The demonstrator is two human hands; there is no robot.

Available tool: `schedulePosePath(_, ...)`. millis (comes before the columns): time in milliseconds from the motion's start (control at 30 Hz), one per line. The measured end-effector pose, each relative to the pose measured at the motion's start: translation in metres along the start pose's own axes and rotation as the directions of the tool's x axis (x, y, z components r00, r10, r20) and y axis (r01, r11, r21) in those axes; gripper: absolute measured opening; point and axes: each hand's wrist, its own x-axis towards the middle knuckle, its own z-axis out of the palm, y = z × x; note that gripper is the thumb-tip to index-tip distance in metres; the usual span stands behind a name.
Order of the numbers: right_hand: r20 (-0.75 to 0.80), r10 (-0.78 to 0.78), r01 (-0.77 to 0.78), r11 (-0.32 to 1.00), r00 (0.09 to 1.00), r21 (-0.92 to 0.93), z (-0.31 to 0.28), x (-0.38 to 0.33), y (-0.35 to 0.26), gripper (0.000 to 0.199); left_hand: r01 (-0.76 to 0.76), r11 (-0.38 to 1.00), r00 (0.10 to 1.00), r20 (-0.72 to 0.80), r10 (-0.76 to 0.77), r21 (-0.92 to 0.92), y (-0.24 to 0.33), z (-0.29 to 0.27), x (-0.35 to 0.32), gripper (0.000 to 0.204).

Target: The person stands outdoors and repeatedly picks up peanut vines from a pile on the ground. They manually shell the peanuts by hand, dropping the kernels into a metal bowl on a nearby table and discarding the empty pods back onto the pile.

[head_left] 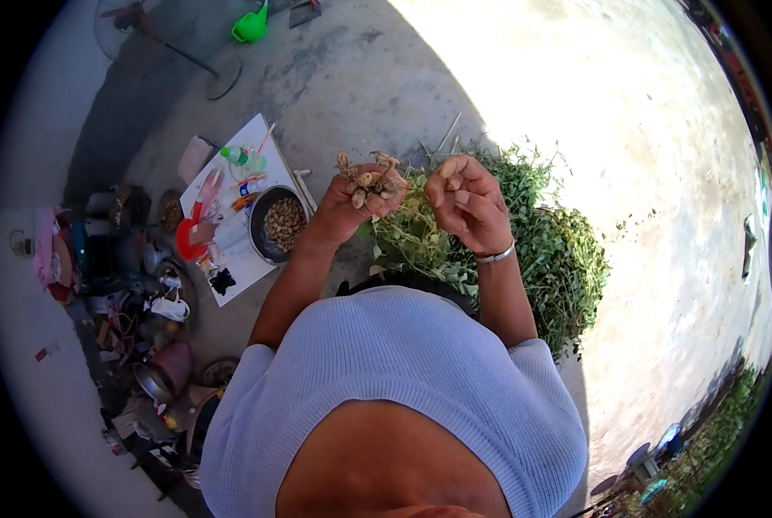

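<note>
My left hand (344, 211) is closed around a cluster of peanuts (370, 183) in their shells, with roots still attached. Close by on the right, my right hand (477, 207) pinches a single peanut (453, 183) between thumb and fingers. A white bracelet circles that wrist. Green peanut plants (533, 233) lie in a heap beneath and beyond my right hand, some paler stems showing between the hands. Left of my left hand, a dark bowl (257, 235) holds many picked peanuts.
The bowl stands on a white board (246, 274) with a green-capped bottle (243, 158) and a red container (189, 240). Household clutter, including a metal pot (153, 382), fills the far left. A standing fan's base (224, 79) and a green watering can (250, 27) are at the back.
</note>
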Motion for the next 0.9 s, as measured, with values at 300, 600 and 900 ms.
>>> schedulePosePath(300,0.021,-0.25,0.161,0.554,0.968,-0.817,0.016,0.005,0.018,0.027,0.12,0.97,0.987,-0.132,-0.093,0.213,0.004,0.009,-0.011,0.038)
schedulePosePath(600,-0.119,-0.07,0.043,0.976,0.99,-0.213,0.018,0.004,0.036,0.02,0.049,0.998,0.99,-0.133,-0.042,0.046,0.002,0.012,-0.016,0.029)
schedulePosePath(900,-0.095,0.177,-0.16,0.973,0.98,0.167,0.007,0.001,0.041,0.023,0.066,0.998,0.991,-0.117,-0.065,0.003,0.004,0.011,-0.021,0.019)
